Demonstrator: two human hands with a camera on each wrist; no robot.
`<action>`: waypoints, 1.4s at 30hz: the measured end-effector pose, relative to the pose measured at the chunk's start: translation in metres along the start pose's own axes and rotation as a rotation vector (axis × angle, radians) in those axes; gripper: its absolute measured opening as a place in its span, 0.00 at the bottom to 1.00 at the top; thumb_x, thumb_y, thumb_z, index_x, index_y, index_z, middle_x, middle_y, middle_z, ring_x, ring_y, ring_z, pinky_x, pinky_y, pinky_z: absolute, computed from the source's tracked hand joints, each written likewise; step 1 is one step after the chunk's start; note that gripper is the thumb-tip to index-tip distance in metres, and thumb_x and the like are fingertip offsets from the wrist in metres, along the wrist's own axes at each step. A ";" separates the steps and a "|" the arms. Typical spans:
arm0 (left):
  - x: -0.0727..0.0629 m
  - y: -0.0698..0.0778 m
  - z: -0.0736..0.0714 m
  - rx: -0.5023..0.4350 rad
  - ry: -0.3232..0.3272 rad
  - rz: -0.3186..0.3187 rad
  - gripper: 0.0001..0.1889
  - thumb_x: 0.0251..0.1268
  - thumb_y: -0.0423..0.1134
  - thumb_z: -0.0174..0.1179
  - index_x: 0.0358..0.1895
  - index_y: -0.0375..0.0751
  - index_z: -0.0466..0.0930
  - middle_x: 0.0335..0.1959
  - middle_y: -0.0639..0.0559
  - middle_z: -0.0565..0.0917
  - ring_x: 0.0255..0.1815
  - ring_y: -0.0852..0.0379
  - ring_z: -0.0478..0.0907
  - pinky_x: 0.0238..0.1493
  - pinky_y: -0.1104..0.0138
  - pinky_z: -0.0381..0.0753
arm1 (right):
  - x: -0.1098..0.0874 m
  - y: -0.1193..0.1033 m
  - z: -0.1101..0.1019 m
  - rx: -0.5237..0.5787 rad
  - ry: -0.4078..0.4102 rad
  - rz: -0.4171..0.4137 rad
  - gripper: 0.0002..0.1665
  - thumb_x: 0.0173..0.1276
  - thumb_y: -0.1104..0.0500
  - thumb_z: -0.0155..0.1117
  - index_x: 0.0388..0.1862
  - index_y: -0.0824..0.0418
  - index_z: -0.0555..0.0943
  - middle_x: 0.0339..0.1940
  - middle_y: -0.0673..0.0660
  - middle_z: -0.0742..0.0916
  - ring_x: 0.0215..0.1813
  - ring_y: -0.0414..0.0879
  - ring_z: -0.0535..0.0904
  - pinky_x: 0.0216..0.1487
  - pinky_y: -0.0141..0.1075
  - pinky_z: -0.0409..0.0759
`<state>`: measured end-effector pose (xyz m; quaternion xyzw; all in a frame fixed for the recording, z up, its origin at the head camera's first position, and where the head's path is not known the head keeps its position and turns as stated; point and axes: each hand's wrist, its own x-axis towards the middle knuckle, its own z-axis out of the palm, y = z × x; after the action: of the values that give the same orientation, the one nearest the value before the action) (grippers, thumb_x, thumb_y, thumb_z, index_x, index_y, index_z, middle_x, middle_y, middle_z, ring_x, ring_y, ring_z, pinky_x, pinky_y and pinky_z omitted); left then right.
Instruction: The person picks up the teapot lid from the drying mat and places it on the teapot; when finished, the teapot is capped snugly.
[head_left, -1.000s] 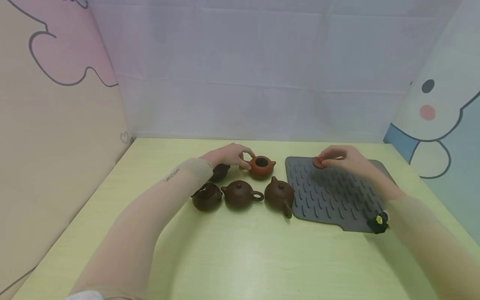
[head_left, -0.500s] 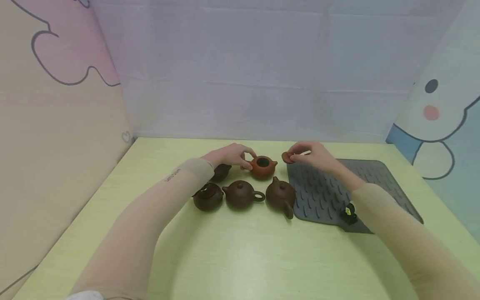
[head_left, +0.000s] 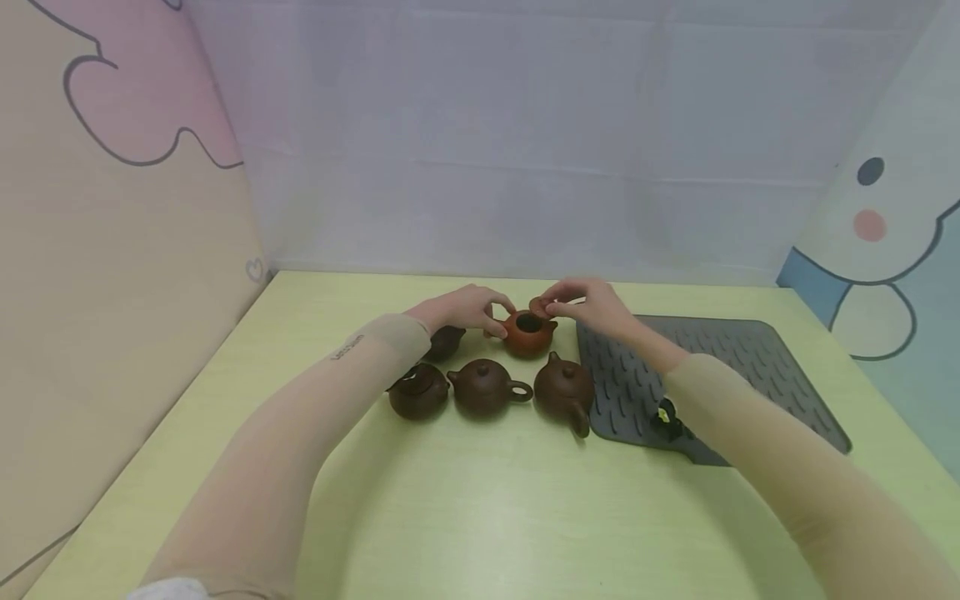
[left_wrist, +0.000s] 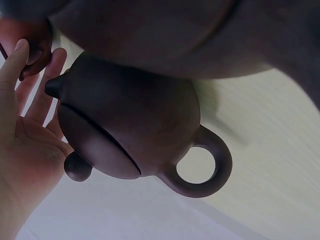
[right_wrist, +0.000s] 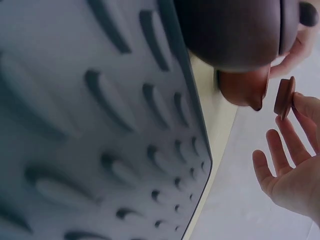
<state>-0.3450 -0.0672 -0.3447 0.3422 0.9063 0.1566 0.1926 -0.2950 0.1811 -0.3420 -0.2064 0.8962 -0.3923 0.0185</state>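
A reddish-brown clay teapot (head_left: 528,342) stands uncovered at the back of the table, its dark opening facing up. My left hand (head_left: 467,308) pinches its handle between thumb and fingers; the left wrist view shows that handle (left_wrist: 41,59) by the thumb. Between thumb and fingertips my right hand (head_left: 592,305) holds the matching lid (head_left: 540,308), just above the teapot's opening on the spout side. Seen from the right wrist, the lid (right_wrist: 284,98) is tilted and apart from the teapot (right_wrist: 242,87).
Dark brown lidded teapots stand in front: one in the middle (head_left: 482,389), one to the right (head_left: 564,390), one to the left (head_left: 418,393). Another dark teapot (head_left: 446,342) is partly hidden behind my left forearm. A grey ridged mat (head_left: 720,367) lies at the right.
My right hand has carried the lid leftward from over the grey mat to the reddish teapot's opening. The left hand has stayed on the handle.
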 end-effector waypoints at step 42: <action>0.001 -0.003 0.004 0.004 0.026 0.015 0.25 0.66 0.47 0.65 0.65 0.47 0.76 0.33 0.50 0.90 0.39 0.58 0.86 0.61 0.60 0.76 | 0.006 0.001 0.028 -0.060 -0.012 0.046 0.16 0.68 0.53 0.67 0.53 0.55 0.86 0.56 0.58 0.88 0.59 0.60 0.82 0.57 0.54 0.81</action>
<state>-0.3459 -0.0677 -0.3496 0.3472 0.9065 0.1604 0.1788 -0.2956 0.1597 -0.3618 -0.1888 0.9119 -0.3635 0.0267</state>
